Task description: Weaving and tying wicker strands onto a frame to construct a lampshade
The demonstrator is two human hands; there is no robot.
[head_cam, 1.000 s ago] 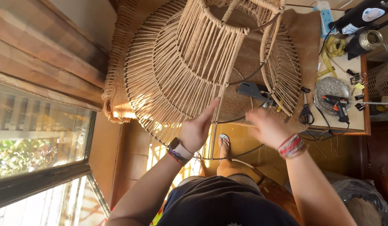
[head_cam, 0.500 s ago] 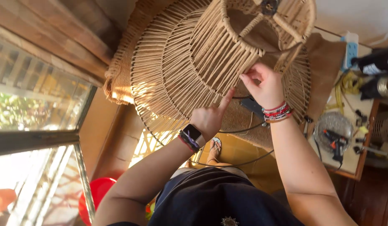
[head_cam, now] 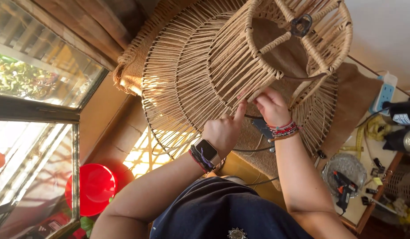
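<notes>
At the centre of the frame both hands are working on the woven cord lampshade, which is filling the upper middle, its strands running up and away from the fingers. The right hand is pinching a strand and sitting nearer it; the left hand is pressing an extended forefinger against the neighbouring strands.

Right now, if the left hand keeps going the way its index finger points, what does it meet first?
The left hand points its index finger up at the woven cord strands of the lampshade frame. The fingertip looks already at them, beside the right hand, though depth is unclear.
</notes>
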